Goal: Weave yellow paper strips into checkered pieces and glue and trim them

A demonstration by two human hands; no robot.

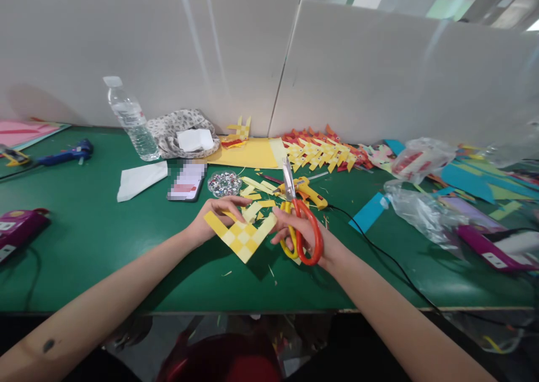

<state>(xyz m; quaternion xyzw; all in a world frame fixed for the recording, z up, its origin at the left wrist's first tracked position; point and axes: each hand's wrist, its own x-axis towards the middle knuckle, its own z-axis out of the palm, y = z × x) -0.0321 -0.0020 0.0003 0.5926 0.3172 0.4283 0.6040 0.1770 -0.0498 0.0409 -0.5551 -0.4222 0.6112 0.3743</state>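
Between my hands is a woven paper piece (241, 239) in two yellows, checkered at its pointed bottom with loose strips rising on both sides. My left hand (213, 218) is closed on its left side, with some fingers behind the paper. My right hand (301, 227) pinches the strip on the right side. Scissors (309, 230) with one red and one yellow handle loop also hang in my right hand, blades pointing up and away. Behind the hands lie cut yellow paper strips (259, 186) and a yellow glue gun (310, 192).
At the back stand a leaning water bottle (133, 121), a phone (187, 180), a tray of googly eyes (224, 183) and finished yellow woven pieces (322, 154). Plastic bags (421, 160) and blue paper (368, 213) lie right. A black cord (387, 253) crosses the green table (126, 258).
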